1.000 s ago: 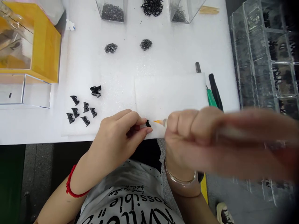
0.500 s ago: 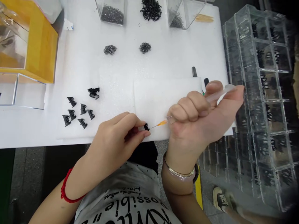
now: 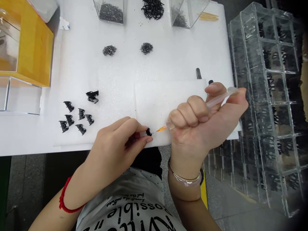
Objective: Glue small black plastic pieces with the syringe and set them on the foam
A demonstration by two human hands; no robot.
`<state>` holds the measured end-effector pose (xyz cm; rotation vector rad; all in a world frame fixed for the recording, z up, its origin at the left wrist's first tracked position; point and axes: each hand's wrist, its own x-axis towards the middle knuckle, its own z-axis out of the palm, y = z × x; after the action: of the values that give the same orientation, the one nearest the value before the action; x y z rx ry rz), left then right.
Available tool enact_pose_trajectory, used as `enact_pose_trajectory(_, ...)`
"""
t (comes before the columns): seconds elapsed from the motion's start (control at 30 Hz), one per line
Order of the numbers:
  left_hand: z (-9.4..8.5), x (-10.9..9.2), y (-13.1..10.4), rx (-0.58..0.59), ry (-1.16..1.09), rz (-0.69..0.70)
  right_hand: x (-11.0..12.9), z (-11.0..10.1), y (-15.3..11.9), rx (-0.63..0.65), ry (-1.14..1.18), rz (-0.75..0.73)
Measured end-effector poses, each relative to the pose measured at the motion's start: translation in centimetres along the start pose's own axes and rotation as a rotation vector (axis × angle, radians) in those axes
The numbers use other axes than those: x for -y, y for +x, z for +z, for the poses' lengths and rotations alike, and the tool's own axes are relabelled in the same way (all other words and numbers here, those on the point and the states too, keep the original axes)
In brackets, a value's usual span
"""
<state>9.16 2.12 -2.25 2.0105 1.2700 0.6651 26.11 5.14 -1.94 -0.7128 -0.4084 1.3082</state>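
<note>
My left hand (image 3: pixel 117 141) pinches a small black claw clip (image 3: pixel 148 132) between thumb and forefinger, just over the near edge of a white pad (image 3: pixel 168 93). In my right hand (image 3: pixel 192 128) is a clear syringe (image 3: pixel 218 100), with the fingers wrapped round its barrel and the thumb on the plunger end. Its orange needle tip (image 3: pixel 161 129) points left, and the thin needle reaches the clip's right side. Whether it touches cannot be made out. More black clips (image 3: pixel 81 114) lie in a loose group left of my left hand.
Two small heaps of tiny dark metallic parts (image 3: pixel 109 50) lie farther back. Behind them are clear bins (image 3: pixel 112 12), a pile of black pieces (image 3: pixel 153 8) and wooden sticks (image 3: pixel 209 16). A yellow box (image 3: pixel 36 48) stands left; stacked clear compartment boxes (image 3: pixel 260 96) rise on the right.
The needle has closed the small gap to the clip and now meets its right side. The view has shifted slightly, and a shoe at lower right is out of sight.
</note>
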Motion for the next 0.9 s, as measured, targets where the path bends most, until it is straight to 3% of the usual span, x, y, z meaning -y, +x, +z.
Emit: enact_pose_trajectory(0.9,0.11,0.05,-0.08,-0.004,0.015,0.008,0.00,0.03,-0.39,0.034,-0.007,-0.009)
